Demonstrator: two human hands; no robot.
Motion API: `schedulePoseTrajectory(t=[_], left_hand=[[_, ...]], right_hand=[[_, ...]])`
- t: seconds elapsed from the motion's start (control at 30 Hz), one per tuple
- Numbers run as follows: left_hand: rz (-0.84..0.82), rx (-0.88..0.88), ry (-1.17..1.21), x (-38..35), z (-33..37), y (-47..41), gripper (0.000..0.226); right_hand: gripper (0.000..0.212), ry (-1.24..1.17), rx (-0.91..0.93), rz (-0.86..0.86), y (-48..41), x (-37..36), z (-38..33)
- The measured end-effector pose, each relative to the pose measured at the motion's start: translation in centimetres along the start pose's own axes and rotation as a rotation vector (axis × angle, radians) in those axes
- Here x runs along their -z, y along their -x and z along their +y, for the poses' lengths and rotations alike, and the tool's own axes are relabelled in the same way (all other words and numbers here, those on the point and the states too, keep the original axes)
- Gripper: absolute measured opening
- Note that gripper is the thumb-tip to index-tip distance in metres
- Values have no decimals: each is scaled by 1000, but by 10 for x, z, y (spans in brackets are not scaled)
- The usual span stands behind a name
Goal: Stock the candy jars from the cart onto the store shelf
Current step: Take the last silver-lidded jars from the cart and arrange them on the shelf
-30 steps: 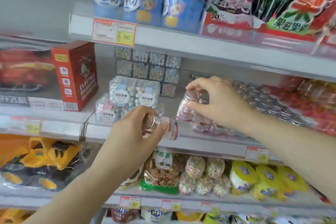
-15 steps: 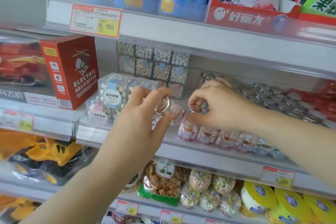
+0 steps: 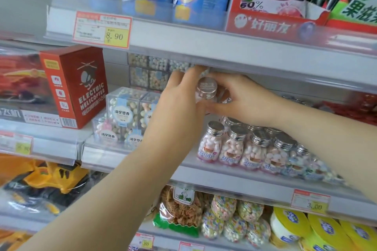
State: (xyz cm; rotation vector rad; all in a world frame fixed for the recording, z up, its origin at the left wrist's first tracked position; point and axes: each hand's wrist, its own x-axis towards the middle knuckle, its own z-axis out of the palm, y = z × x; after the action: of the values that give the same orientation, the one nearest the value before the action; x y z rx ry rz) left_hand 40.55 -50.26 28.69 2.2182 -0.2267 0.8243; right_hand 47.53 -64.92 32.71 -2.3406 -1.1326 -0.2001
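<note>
Placing step. Left hand point(image 3: 179, 96) and right hand point(image 3: 244, 100) both curled round jar point(image 3: 206, 89), cap toward camera, above left end of jar row point(image 3: 234, 146) on shelf point(image 3: 204, 173). Second jar hidden in right hand possible, unclear. Next: turn upright, lower beside row.

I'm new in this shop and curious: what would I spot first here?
Mid-picture, the left hand grips a small clear candy jar with a silver lid, right hand close beside it. Below them a row of matching silver-lidded jars lines the shelf; a red cardboard helicopter box stands at left.
</note>
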Motion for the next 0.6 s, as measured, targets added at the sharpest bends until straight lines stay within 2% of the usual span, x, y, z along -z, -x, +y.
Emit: schedulePoseTrajectory(t=[0.1, 0.2, 0.3, 0.43, 0.6], left_hand=[[-75, 114, 53, -12, -8, 12, 71], [-254, 174, -11, -26, -14, 33, 79], [-349, 222, -52, -36, -15, 38, 82], [-377, 237, -108, -44, -14, 37, 75], [-362, 220, -163, -48, -16, 35, 66]], right_hand=[[30, 54, -100, 5, -3, -5, 18], [30, 156, -202, -59, -8, -8, 29], [30, 205, -241, -135, -13, -4, 33], [36, 214, -284, -246, -18, -1, 39], [27, 180, -326, -280, -19, 3, 49]])
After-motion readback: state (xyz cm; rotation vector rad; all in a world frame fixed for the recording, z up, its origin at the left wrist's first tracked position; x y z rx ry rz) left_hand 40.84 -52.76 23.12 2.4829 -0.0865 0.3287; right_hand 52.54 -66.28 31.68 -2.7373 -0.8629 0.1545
